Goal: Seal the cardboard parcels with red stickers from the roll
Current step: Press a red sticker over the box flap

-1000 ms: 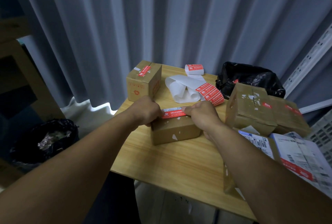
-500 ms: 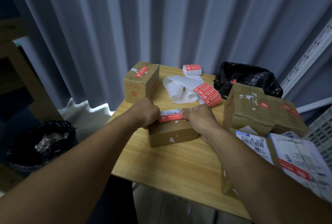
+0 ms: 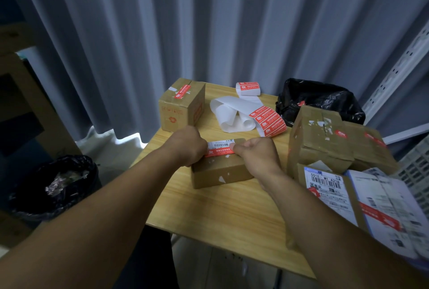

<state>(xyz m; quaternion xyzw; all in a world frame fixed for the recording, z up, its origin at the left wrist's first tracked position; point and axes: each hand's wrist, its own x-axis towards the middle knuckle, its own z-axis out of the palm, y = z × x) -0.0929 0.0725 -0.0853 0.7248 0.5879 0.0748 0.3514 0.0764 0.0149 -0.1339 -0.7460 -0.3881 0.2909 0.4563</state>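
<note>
Both your arms are stretched forward and angled inward, meeting over the small cardboard parcel (image 3: 220,172) in the middle of the wooden table (image 3: 220,214), with the red sticker (image 3: 219,151) lying across its top between them. Your left hand (image 3: 185,146) is balled knuckles-up at the parcel's left end, fingers curled down over the sticker's left end, while your right hand (image 3: 257,155) has its fingers curled in and pinches the sticker's right end. The sticker roll (image 3: 248,88) stands at the table's far edge, its loose strip (image 3: 267,119) trailing towards you.
</note>
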